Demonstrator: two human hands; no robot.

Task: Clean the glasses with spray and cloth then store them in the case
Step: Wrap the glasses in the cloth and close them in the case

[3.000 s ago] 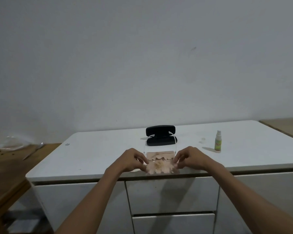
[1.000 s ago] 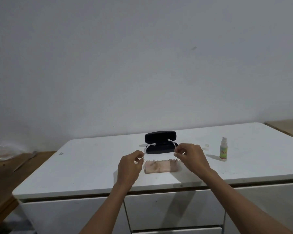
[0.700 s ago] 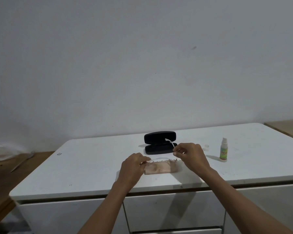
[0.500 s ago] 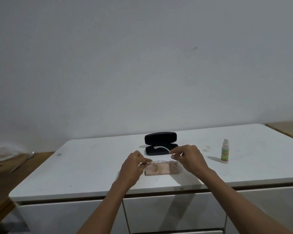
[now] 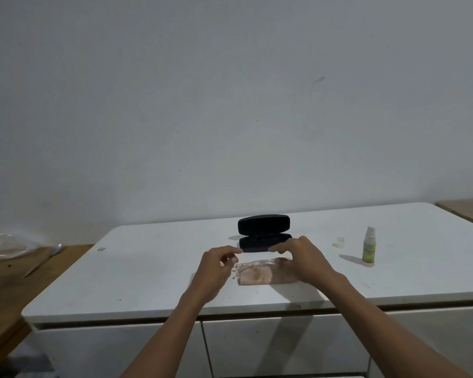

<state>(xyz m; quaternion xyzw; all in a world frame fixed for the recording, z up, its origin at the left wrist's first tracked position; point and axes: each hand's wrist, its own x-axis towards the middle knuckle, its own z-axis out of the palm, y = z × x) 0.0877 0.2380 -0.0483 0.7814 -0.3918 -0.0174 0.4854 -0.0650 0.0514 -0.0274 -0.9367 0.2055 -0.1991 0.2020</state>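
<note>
Fingers of both hands are curled at the two ends of the glasses (image 5: 253, 264), a clear, near-transparent frame held low over the cloth (image 5: 257, 276). The left hand (image 5: 216, 268) pinches the left end between thumb and fingertips. The right hand (image 5: 301, 257) curls over the right end; its exact contact is hidden by its own knuckles, but it appears to grip the frame.

Change over the last second: the temples stood unfolded, pointing away toward the case (image 5: 264, 234). The right temple was then swung inward, and now both lie folded along the lenses. The glasses have also come down from a raised hold to just above the cloth, possibly touching it; which cannot be told.

Meaning for the task: wiping appears complete and the folding step is finished or nearly so. The remaining step is storage.

Surroundings, working outward: the cloth is a pinkish folded piece lying flat near the front edge of the white cabinet top (image 5: 148, 268). The black case sits just behind the hands, lid raised and open toward the person. The spray bottle (image 5: 369, 248) stands upright well to the right, with a small clear cap (image 5: 340, 241) beside it, untouched.

Judgement: a short forward lift should carry the folded frame into the open lower shell.
</note>
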